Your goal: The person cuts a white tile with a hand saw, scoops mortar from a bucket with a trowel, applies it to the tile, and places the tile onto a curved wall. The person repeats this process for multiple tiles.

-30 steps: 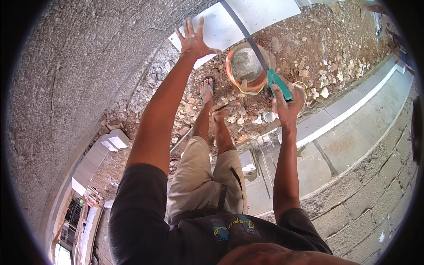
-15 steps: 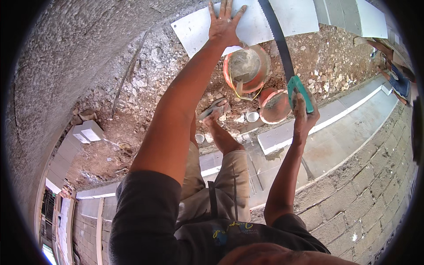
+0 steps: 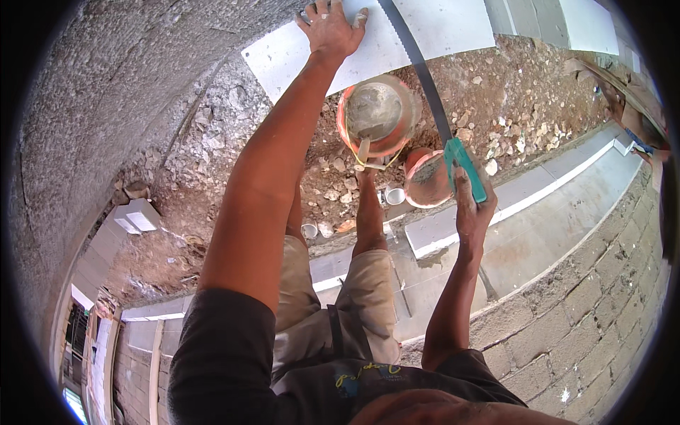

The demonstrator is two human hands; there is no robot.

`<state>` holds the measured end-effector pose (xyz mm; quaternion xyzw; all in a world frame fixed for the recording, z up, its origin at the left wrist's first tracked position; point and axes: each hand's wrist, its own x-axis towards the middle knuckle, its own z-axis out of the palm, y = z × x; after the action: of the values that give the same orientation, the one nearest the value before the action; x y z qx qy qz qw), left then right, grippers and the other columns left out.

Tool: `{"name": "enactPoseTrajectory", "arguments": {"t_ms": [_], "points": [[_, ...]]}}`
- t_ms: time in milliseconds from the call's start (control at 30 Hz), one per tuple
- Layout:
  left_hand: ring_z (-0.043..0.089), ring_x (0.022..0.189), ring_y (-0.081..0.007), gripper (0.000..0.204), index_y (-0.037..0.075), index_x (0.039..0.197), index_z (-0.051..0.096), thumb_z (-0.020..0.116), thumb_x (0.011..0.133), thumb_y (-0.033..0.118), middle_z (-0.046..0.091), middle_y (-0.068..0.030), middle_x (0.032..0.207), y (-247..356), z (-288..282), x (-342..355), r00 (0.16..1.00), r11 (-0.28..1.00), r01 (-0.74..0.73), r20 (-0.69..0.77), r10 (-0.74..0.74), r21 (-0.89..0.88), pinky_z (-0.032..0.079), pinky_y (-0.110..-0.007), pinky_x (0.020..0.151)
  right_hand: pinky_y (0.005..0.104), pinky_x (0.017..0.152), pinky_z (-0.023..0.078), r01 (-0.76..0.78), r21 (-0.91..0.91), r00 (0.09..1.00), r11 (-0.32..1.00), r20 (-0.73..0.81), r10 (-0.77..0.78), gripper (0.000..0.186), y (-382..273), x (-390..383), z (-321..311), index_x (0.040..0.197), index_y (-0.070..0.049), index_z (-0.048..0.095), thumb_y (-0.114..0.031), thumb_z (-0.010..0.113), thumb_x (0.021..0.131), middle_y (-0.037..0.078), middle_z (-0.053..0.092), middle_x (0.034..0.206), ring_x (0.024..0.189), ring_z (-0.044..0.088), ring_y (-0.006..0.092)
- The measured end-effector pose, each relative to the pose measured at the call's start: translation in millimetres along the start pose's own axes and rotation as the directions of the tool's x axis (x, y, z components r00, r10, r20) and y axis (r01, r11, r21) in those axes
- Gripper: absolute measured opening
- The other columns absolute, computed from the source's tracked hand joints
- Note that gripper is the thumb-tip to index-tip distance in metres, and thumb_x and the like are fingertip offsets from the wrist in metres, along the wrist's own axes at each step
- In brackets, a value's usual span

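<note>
My right hand (image 3: 473,202) is wrapped round the green handle of a hand saw (image 3: 428,88). Its long dark toothed blade points away from me and lies across a white block (image 3: 453,30) at the top of the view. On the left part of that same pale block, my left hand (image 3: 331,30) presses down with fingers spread, holding nothing. Just below the block stands an orange bucket (image 3: 382,113) of grey mortar, with a yellow handle and a trowel (image 3: 363,150) in it. A smaller orange bucket (image 3: 430,180) is beside the saw handle.
White cups (image 3: 394,195) sit by my feet on rubble ground. A low row of pale blocks (image 3: 496,205) runs along the right, with a block wall (image 3: 588,283) beyond. A rough grey wall (image 3: 142,85) rises at the left. Another person (image 3: 641,120) is at the far right.
My left hand has shifted left along the block, its fingers still spread. The saw and my right hand appear lower and further left. My foot has moved behind the mortar bucket.
</note>
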<state>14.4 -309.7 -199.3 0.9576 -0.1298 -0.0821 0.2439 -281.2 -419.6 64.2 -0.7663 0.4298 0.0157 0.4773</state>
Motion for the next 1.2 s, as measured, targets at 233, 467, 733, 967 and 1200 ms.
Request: {"name": "enactPoseTrajectory", "arguments": {"t_ms": [233,467,733,967,1200], "points": [[0.043,0.139,-0.0455,0.059,0.002,0.140,0.054,0.059,0.098,0.044,0.054,-0.0249,0.144,6,29,4,0.982,0.988,0.110,-0.163,-0.092,0.107,0.018,-0.066,0.121,0.0353,0.101,0.050,-0.015,0.085,0.993,0.996,0.114,0.006,0.047,27,28,-38,0.142,0.003,0.059,-0.024,0.066,0.104,0.015,0.067,0.132,0.119,0.062,0.0203],[0.045,0.139,-0.0416,0.048,0.006,0.134,0.061,0.060,0.098,0.037,0.059,-0.0182,0.142,20,29,8,0.945,0.970,0.119,-0.323,-0.046,0.211,0.023,-0.061,0.121,0.0323,0.093,0.052,0.163,0.074,0.974,0.984,0.150,-0.172,0.042,68,38,-40,0.140,0.001,0.061,-0.011,0.066,0.099,0.010,0.068,0.118,0.107,0.064,0.0181],[0.047,0.135,-0.0400,0.043,0.006,0.130,0.062,0.059,0.097,0.034,0.061,-0.0170,0.136,13,33,4,0.929,0.970,0.061,-0.368,0.031,0.237,0.025,-0.061,0.119,0.0290,0.090,0.050,0.213,-0.061,0.968,0.975,0.146,-0.203,0.042,96,50,-15,0.135,0.003,0.063,-0.009,0.071,0.095,0.005,0.066,0.106,0.095,0.063,0.0176],[0.051,0.127,-0.0408,0.036,0.007,0.124,0.064,0.058,0.098,0.031,0.063,-0.0168,0.128,18,27,4,0.913,0.979,0.024,-0.403,0.061,0.202,0.028,-0.061,0.116,0.0188,0.069,0.051,-0.270,0.618,0.957,0.739,0.255,0.137,0.046,118,52,13,0.142,0.003,0.058,0.000,0.068,0.097,0.006,0.069,0.116,0.084,0.062,0.0039],[0.053,0.123,-0.0413,0.032,0.007,0.122,0.065,0.055,0.100,0.028,0.064,-0.0176,0.124,21,23,4,0.922,0.979,0.058,-0.386,0.023,0.197,0.028,-0.061,0.115,0.0266,0.083,0.053,0.002,0.522,0.991,0.853,0.115,-0.073,0.045,139,59,17,0.141,0.001,0.060,-0.002,0.068,0.096,0.011,0.072,0.115,0.098,0.067,0.0140]]}}
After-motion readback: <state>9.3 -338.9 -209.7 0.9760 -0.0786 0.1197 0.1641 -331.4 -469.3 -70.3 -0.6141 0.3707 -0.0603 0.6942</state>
